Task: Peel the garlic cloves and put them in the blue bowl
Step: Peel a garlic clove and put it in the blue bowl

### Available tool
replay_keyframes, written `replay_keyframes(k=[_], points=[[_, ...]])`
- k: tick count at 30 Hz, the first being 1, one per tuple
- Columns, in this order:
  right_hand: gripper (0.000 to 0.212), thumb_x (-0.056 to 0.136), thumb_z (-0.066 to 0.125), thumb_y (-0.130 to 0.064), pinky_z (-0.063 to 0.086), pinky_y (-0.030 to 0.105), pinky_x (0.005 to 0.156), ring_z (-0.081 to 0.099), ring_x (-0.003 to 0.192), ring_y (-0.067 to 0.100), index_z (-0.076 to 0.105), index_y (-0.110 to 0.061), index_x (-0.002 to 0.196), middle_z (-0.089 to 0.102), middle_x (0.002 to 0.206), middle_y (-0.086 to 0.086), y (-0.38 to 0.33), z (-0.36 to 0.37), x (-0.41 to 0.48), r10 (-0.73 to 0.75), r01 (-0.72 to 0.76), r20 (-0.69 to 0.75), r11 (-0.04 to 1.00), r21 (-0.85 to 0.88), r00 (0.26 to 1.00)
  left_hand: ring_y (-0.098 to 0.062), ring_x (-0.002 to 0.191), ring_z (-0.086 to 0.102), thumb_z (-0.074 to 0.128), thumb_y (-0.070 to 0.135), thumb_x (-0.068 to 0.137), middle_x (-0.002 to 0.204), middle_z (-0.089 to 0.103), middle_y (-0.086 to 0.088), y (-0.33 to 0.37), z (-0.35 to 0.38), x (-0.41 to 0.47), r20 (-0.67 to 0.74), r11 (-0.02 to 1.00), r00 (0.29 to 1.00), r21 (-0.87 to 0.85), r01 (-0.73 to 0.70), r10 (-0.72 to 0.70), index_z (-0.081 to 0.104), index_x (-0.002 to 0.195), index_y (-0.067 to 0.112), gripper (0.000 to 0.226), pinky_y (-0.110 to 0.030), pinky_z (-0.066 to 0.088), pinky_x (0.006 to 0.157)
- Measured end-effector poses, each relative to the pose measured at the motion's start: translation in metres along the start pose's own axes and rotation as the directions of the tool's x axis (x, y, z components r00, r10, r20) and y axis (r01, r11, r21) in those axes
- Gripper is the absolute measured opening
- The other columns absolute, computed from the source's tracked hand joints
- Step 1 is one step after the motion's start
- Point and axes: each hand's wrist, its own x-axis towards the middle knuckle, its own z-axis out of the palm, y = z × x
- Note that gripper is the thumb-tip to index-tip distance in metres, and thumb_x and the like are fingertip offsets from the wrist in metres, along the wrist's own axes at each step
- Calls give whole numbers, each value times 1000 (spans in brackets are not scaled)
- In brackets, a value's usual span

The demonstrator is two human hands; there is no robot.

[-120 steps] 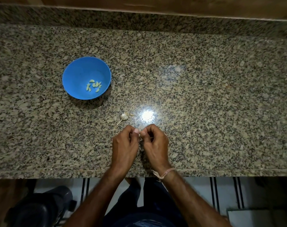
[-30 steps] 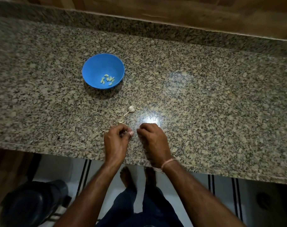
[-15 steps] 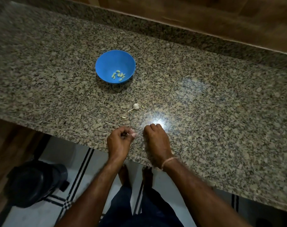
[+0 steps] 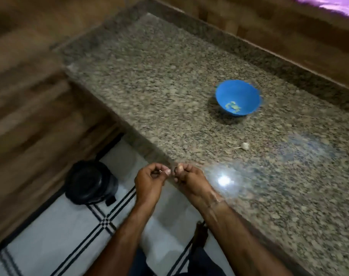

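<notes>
Hands have shifted off the bench edge: left hand pinches a scrap, right hand curled, contents unclear; likely discarding peel.

My counter is speckled granite, polished enough to mirror a light. The blue bowl looks like smooth plastic. Wood-grain panels beside me look matt.

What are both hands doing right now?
Left hand: fingers curled, pinching a small scrap, likely garlic skin.
Right hand: fingers curled; contents cannot be told.
</notes>
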Motion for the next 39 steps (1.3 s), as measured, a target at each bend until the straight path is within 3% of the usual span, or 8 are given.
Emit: replay_keyframes(k=[11, 14, 18, 22, 26, 34, 37, 39], points=[[33, 104, 43, 9, 52, 17, 59, 56, 57, 8, 55, -10, 80, 57, 68, 1, 132, 255, 29, 179, -161, 193, 982, -103, 965, 0, 65, 67, 78, 7, 89, 72, 74, 7, -124, -295, 19, -331, 988, 936, -127, 83, -121, 74, 79, 16, 15, -13, 52, 63], [37, 101, 41, 14, 52, 18, 62, 55, 60, 9, 55, -9, 77, 57, 70, 3, 157, 291, 33, 239, -209, 184, 963, -169, 953, 0, 64, 67, 80, 11, 88, 72, 75, 9, -142, -346, 22, -374, 986, 913, -109, 128, -160, 75, 79, 20, 14, -17, 53, 66], [44, 102, 47, 9, 54, 22, 65, 57, 65, 11, 67, -12, 70, 63, 68, 2, 180, 331, 54, 280, -236, 198, 947, -219, 939, 3, 59, 64, 80, 12, 89, 69, 72, 11, -160, -393, 34, -439, 977, 874, -137, 165, -209, 72, 75, 23, 19, -6, 45, 60], [31, 102, 48, 8, 55, 22, 67, 57, 67, 12, 64, -9, 82, 65, 69, 1, 196, 368, 86, 327, -265, 204, 922, -283, 923, 0, 57, 63, 79, 12, 90, 69, 72, 9, -177, -418, 52, -464, 955, 838, -208, 212, -288, 71, 75, 23, 19, -7, 46, 56], [25, 102, 50, 7, 57, 24, 65, 60, 66, 13, 65, -8, 88, 62, 76, 7, 226, 386, 130, 414, -346, 146, 872, -345, 898, -14, 71, 70, 78, 17, 91, 75, 74, 7, -212, -420, 89, -426, 898, 796, -286, 333, -431, 73, 79, 22, 14, -25, 55, 68], [24, 102, 47, 10, 58, 25, 60, 58, 71, 19, 59, -4, 87, 55, 84, 13, 358, 360, 286, 525, -516, -68, 792, -325, 848, -24, 65, 69, 83, 15, 85, 73, 77, -6, -370, -367, 219, -253, 635, 598, -480, 605, -761, 77, 74, 18, 13, -43, 62, 81], [21, 101, 52, 8, 59, 26, 62, 60, 78, 19, 65, -4, 89, 60, 89, 13, 404, 352, 354, 532, -543, -130, 779, -312, 837, -19, 65, 65, 75, 6, 92, 63, 73, 6, -429, -345, 281, -174, 607, 631, -545, 578, -756, 72, 76, 21, 23, -41, 55, 84], [18, 102, 52, 9, 60, 25, 70, 62, 89, 20, 67, 1, 108, 65, 101, 12, 425, 352, 397, 526, -546, -150, 786, -290, 837, -10, 59, 67, 68, 1, 97, 58, 69, 13, -462, -332, 321, -135, 579, 638, -590, 563, -758, 67, 79, 20, 25, -37, 53, 84]])
